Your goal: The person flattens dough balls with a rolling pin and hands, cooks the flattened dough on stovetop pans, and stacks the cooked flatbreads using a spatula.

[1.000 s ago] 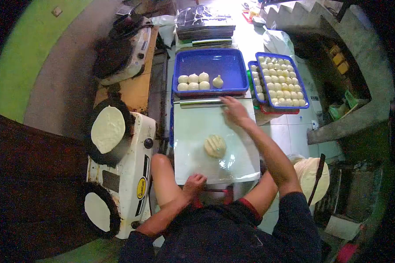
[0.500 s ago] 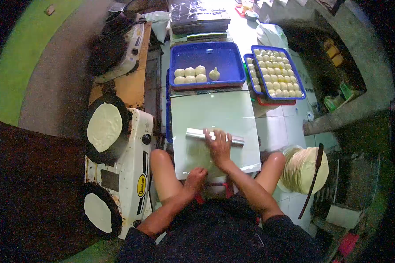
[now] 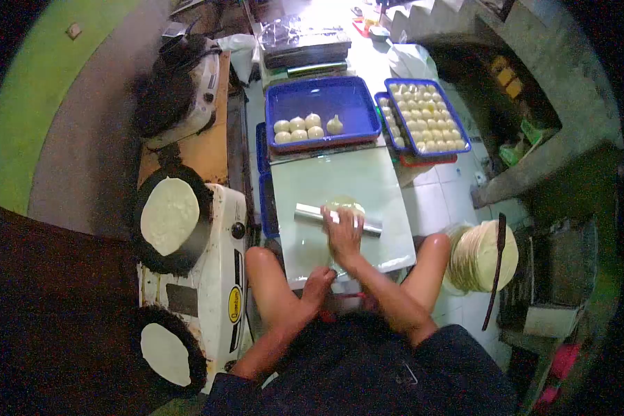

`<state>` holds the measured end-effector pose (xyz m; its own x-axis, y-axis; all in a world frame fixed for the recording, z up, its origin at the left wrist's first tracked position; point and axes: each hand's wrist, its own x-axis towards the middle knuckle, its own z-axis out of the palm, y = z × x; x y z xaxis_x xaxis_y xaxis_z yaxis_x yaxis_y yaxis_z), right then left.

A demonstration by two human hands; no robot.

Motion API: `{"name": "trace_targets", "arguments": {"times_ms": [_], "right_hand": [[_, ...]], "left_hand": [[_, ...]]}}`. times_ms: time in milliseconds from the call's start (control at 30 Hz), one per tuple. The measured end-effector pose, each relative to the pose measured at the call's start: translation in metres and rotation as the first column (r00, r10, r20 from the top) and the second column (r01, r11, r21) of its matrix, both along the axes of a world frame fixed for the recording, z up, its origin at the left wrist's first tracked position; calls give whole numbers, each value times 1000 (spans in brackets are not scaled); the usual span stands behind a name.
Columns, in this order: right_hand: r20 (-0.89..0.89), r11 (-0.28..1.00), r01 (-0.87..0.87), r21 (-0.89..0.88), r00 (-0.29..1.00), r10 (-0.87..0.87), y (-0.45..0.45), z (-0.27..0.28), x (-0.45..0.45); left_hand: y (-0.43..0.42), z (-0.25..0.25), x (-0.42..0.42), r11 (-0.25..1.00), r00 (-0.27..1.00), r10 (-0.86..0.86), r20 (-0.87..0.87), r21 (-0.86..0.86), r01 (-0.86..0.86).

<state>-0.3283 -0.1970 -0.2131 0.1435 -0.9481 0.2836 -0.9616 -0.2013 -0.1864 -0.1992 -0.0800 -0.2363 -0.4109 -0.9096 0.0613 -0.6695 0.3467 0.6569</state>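
Observation:
A shiny metal rod (image 3: 310, 212) lies across a dough piece (image 3: 347, 204) on the white board (image 3: 305, 180). My right hand (image 3: 343, 234) rests on the middle of the rod, fingers over it and slightly spread. Near the board's front edge, my left hand (image 3: 319, 283) is closed, its fingertips at the near end of the dough; what they pinch is too small to make out. Beyond the board, a blue tray (image 3: 340, 96) holds several dough balls (image 3: 297, 124).
At left, a white stove (image 3: 222, 291) has two black pans with flat dough rounds (image 3: 170, 216). Another blue tray full of dough balls (image 3: 433, 118) stands back right. A stack of flatbreads (image 3: 489, 256) with a dark spatula (image 3: 500, 239) sits at right.
My right hand took the rod from beside the tray and brought it onto the dough, then rolled over it. My left hand has moved slightly right along the board's front edge.

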Motion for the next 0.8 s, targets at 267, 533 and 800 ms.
{"name": "trace_targets", "arguments": {"times_ms": [267, 533, 800], "right_hand": [[60, 998, 56, 17, 997, -57, -7, -10, -4], [304, 986, 160, 47, 938, -167, -41, 18, -10], [258, 959, -76, 274, 966, 3, -26, 25, -7]], "left_hand": [[-4, 14, 0, 999, 999, 27, -23, 29, -26], [-3, 14, 1, 992, 1000, 8, -28, 130, -4], [-5, 6, 0, 1000, 1000, -24, -16, -10, 24]]}}
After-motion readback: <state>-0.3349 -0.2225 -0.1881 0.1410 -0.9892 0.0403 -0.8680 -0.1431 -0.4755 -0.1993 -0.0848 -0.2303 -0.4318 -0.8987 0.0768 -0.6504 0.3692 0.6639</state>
